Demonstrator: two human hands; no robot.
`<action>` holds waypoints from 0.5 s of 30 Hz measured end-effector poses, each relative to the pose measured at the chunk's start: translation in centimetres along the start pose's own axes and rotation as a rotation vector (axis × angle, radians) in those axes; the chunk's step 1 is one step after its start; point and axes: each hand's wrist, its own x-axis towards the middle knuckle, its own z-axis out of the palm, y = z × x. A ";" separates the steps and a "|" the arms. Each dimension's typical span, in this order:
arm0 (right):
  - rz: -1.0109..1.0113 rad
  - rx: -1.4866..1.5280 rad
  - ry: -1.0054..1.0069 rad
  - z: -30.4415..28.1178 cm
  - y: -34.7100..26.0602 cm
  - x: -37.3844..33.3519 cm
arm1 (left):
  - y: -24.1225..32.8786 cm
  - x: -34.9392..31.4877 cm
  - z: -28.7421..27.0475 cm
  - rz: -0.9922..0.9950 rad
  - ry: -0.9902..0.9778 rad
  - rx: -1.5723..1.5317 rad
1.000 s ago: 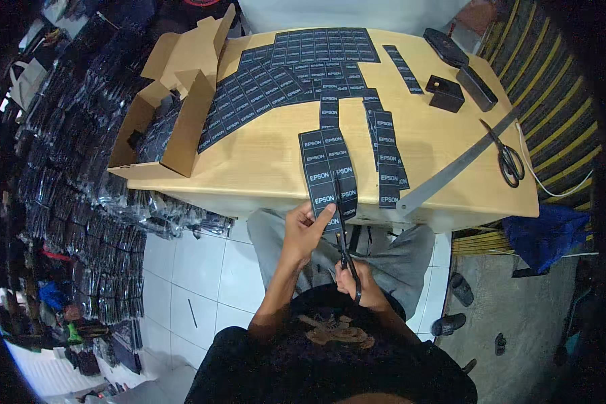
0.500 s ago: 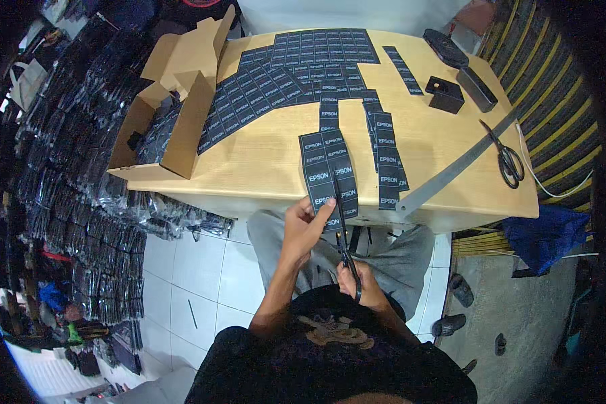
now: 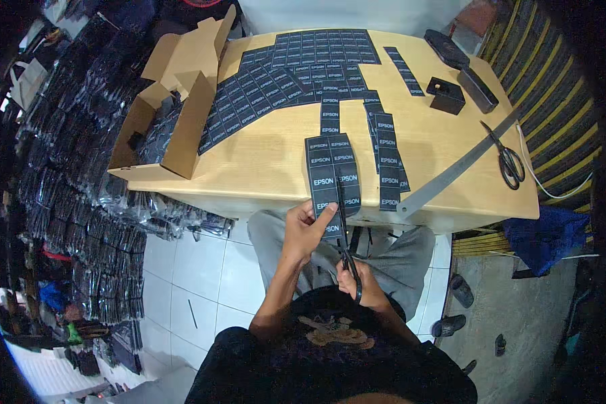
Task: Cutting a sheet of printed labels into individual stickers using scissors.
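My left hand (image 3: 306, 230) pinches the lower left edge of a black label sheet (image 3: 322, 161), two columns wide with pale print, held above the table's front edge. In my right hand (image 3: 358, 281) is a pair of black-handled scissors (image 3: 347, 254). Their blades reach up into the sheet between its two columns, and the right column has come apart at the lower end. Just beyond the sheet lies a single black label strip (image 3: 330, 116). Several cut strips (image 3: 388, 160) overlap to the right.
An opened cardboard box (image 3: 176, 145) holding black pieces stands at the table's left. Larger label sheets (image 3: 316, 50) cover the back. On the right lie a steel ruler (image 3: 451, 172), a second pair of scissors (image 3: 510, 165), and black boxes (image 3: 446, 96). Bagged black bundles (image 3: 108, 269) are piled at far left.
The label sheet has shifted slightly right and is turned more upright. The slit between its columns gapes wider near the lower end, with the scissors still in it.
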 end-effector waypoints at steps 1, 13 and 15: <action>0.000 0.000 0.000 0.1 -0.1 0.0 | 0.1 -0.1 0.1 0.015 -0.006 -0.014; 0.043 0.109 0.018 0.5 0.0 0.1 | 0.0 -0.5 0.3 0.025 -0.011 0.020; 0.013 0.105 0.019 0.5 -0.3 0.3 | 0.2 -0.7 0.6 0.018 -0.010 0.003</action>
